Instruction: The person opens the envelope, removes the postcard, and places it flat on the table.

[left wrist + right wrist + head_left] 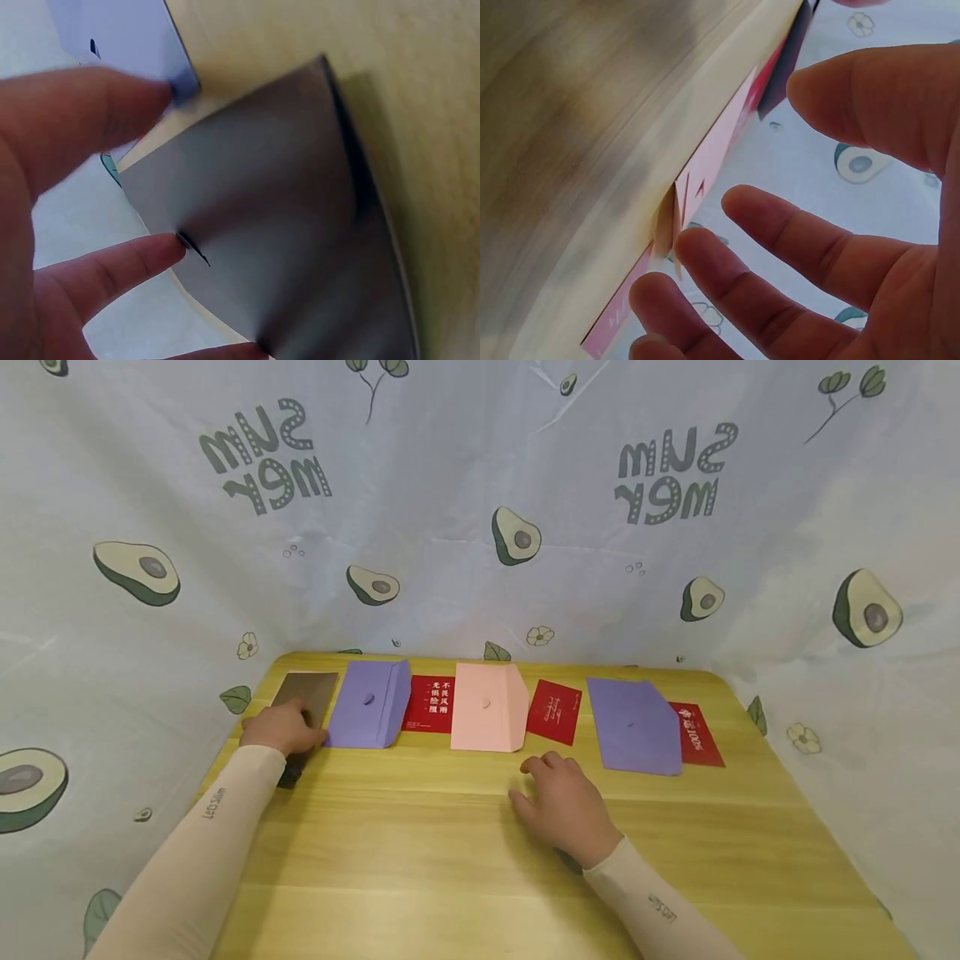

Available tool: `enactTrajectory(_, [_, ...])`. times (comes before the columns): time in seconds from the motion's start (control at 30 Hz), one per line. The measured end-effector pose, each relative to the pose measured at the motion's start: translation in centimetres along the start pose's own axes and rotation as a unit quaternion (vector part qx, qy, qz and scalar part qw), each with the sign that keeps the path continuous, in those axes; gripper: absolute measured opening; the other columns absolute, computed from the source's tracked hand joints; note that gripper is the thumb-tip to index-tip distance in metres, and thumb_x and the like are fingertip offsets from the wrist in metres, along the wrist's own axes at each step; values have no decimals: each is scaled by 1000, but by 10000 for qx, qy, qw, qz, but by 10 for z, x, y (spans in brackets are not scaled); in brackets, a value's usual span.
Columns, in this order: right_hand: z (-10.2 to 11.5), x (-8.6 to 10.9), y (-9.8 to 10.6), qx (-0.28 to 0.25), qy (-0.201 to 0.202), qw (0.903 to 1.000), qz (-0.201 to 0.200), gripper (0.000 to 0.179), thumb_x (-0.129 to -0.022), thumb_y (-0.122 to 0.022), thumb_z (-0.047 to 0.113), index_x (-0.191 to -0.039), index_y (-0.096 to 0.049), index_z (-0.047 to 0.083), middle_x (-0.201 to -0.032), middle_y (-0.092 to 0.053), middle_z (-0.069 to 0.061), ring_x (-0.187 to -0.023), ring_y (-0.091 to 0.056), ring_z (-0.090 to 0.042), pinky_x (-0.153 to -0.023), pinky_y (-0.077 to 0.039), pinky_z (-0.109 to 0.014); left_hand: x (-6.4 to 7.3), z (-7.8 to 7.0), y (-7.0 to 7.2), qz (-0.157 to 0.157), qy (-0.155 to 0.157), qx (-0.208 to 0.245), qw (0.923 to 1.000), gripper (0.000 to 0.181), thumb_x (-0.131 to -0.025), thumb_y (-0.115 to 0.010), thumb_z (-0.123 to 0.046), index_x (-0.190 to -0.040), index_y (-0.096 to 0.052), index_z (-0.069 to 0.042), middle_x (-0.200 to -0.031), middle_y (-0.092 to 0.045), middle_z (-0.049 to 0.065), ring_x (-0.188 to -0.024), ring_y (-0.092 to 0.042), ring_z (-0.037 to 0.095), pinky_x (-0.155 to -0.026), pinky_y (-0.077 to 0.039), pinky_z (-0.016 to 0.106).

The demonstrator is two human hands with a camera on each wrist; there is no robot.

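At the left end of the table, my left hand touches a dark grey-brown envelope. In the left wrist view, extended fingertips rest on this envelope near its slit, and its side edge gapes slightly. The thumb lies by the corner of the left purple envelope; whether it touches cannot be told. My right hand is held above the table's middle, fingers apart and loosely bent, nothing in it. The pink envelope and a small red card lie just beyond it.
A red card with white characters sits between the left purple and pink envelopes. Farther right, another purple envelope adjoins a red card. The row lies along the back of the wooden table, against an avocado-print curtain.
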State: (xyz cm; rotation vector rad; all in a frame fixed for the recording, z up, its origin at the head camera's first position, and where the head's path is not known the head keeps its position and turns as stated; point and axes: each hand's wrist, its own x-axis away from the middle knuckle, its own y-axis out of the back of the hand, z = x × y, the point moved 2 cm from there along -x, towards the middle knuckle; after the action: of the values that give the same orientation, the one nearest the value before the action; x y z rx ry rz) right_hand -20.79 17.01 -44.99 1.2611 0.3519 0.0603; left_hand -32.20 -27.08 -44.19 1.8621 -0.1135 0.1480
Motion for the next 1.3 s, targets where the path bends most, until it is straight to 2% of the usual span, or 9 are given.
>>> enactTrajectory(0.2, [0,0,2,-1,33,10000,33,38,-89,-78,37,-116,-75,9,-111,-68,-8,-91,-61,-29,-74,-56,-44,1,0,2,-142,38,-68,9999,64,-92,-70,-45,-132,-57,2,-127,-65,34,-116,-57,59,-84,-40,72])
enactTrajectory(0.43, [2,1,2,5,67,10000,45,37,-90,-78,36,-115,-75,9,-111,-68,-8,-90,-61,-29,-76,-55,-43,-2,13,0,116,631,367,9973,82,-84,-72,-60,-139,-48,-3,-135,-55,40,-106,-49,67,-78,-44,74])
enactTrajectory(0.6, [2,1,3,-27,40,9999,91,37,-90,-78,36,-115,-75,9,-112,-69,-8,-92,-61,-29,-78,-56,-44,-5,21,0,213,858,596,9943,106,-76,-77,-70,-148,-40,-2,-138,-49,43,-108,-46,68,-80,-44,74])
enactTrajectory(0.73, [0,1,1,-55,30,9999,156,37,-90,-77,37,-115,-75,9,-113,-69,-8,-95,-62,-30,-80,-56,-45,-5,26,1,346,1052,810,9905,128,-70,-79,-77,-160,-27,-2,-144,-32,50,-116,-38,74,-87,-40,81])
enactTrajectory(0.83, [-1,2,-1,-46,25,9998,166,37,-90,-77,37,-115,-74,10,-113,-69,-8,-96,-62,-30,-81,-56,-45,-4,29,0,440,1166,930,9878,137,-69,-80,-78,-163,-19,-1,-142,-23,53,-120,-35,75,-90,-36,83])
enactTrajectory(1.07, [1,3,0,-69,61,9999,146,37,-90,-78,37,-114,-74,10,-112,-69,-7,-95,-62,-30,-80,-56,-45,2,28,-1,343,1373,1073,9841,138,-67,-83,-75,-163,-15,-3,-140,-22,52,-122,-30,77,-93,-28,85])
enactTrajectory(1.17, [3,4,1,-90,73,9998,151,36,-90,-78,37,-113,-75,10,-111,-69,-6,-96,-63,-30,-82,-55,-45,4,26,0,272,1372,1052,9846,136,-67,-83,-75,-162,-16,-3,-141,-22,53,-124,-26,79,-94,-23,86])
enactTrajectory(1.3, [4,4,1,-97,105,9998,141,35,-90,-78,36,-113,-75,10,-110,-69,-6,-96,-63,-29,-84,-55,-45,5,22,3,129,1295,971,9867,130,-72,-80,-73,-161,-16,-4,-140,-27,53,-122,-27,77,-92,-24,87])
